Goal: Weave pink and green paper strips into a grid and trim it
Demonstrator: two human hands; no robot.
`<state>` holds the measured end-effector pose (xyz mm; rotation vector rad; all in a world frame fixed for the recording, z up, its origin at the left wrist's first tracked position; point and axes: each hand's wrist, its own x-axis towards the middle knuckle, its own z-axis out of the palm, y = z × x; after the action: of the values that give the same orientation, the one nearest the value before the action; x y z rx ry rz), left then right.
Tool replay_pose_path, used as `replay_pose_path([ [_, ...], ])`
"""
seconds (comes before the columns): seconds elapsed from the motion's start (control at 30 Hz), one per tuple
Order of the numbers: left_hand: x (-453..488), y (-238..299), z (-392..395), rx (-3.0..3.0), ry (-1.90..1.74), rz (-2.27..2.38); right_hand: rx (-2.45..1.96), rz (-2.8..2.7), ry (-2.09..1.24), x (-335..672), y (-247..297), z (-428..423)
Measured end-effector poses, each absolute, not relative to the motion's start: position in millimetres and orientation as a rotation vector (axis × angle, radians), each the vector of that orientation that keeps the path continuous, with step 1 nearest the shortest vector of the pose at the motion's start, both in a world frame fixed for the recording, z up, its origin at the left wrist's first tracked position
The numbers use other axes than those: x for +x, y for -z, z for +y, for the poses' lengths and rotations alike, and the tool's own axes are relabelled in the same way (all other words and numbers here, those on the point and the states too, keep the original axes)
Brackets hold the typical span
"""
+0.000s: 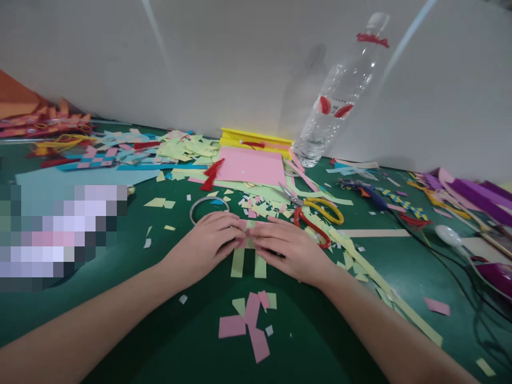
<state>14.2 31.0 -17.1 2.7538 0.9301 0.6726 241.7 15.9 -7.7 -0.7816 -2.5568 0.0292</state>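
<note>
Left hand [214,234] and right hand [292,246], nearly touching, pinched the strips [237,263] (pink among green), apparently to keep them aligned.

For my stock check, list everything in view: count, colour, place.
held paper: uncounted, green and pink, centre
scissors: one, red-yellow handles, centre
ring: one, grey, centre
sheet: one, pink, back centre
folded piece: one, yellow, back centre
large sheet: one, blue, left
bottle: one, clear, back right
tassels: several, red, scattered
scraps: many, mixed, scattered
spoon-shaped thing: one, white, right
braid: one, blue-yellow, right
cable: one, black, right
paper pieces: several, orange, far left
folded sheets: several, purple, far right
unclear object: one, purple, right
pixelated patch: one, mauve, left
table: one, green, beneath
wall: one, grey, back
left hand, right hand: two, bare, centre
</note>
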Motion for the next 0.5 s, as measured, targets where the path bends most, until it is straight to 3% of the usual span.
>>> replay_pose_path([
  [0.33, 13, 15, 31, 2.749, -0.643, 0.953, -0.790, -2.565, -0.059, 242, 9, 16],
  [0.5, 5, 6, 38, 2.815, -0.702, 1.217, -0.799, -2.415, 0.007, 242, 7, 15],
])
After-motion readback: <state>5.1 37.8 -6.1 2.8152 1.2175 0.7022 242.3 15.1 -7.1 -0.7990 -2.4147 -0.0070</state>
